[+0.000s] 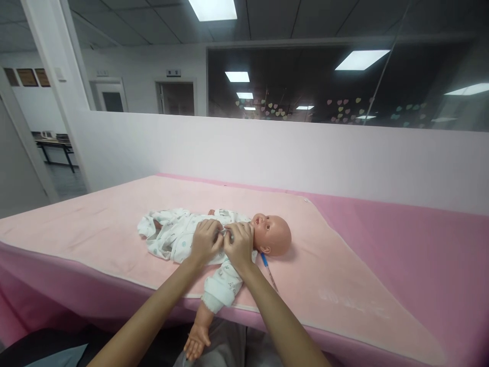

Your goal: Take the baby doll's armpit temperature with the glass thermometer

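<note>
A baby doll [275,235] lies on its back with its head to the right, dressed in a white patterned outfit [183,238]. At the doll's upper chest, my left hand [207,238] has its fingers pinched on the front of the outfit. Close beside it, my right hand [239,243] pinches the cloth just below the doll's chin. Between the fingertips a small bit of white cloth or tie shows, too small to make out. One doll arm [199,334] hangs over the near table edge, its sleeve cuff bunched above the wrist.
A thin stick with a blue end [264,259] lies beside the doll's head, partly behind my right forearm. Under the doll is a peach mat [95,224] over a pink cover [428,229]. A white low wall [267,153] with glass above borders the far side.
</note>
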Available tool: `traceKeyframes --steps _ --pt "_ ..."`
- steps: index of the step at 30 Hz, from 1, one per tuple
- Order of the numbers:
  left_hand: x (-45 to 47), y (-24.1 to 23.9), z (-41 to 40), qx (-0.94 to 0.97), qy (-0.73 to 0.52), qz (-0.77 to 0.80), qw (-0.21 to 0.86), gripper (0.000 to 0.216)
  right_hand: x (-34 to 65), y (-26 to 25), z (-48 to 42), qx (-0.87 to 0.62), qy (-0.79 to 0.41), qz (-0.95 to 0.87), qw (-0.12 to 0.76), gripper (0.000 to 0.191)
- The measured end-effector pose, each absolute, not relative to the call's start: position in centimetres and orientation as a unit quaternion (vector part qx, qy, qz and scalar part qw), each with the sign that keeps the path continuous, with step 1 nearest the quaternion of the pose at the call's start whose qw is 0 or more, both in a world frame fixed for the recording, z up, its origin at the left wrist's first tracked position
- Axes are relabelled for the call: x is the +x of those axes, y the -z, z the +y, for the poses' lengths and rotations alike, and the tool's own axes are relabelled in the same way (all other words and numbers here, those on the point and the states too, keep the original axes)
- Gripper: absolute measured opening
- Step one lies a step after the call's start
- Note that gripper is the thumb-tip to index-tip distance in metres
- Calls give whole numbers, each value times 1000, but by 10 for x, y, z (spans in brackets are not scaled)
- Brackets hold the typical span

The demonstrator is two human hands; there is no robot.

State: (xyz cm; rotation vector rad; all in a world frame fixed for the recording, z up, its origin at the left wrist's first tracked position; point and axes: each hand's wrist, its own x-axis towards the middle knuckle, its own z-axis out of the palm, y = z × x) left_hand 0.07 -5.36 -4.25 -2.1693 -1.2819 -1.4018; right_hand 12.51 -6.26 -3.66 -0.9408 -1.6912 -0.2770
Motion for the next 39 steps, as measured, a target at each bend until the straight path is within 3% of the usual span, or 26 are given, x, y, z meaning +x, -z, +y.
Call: traceKeyframes --steps 12,39 --pt "-2 45 -52 -755 504 -418 38 15 126 39 -61 -398 138 -719 552 14" --pt "-1 43 -52 -739 527 -416 48 12 125 40 -66 -363 116 -711 590 16"
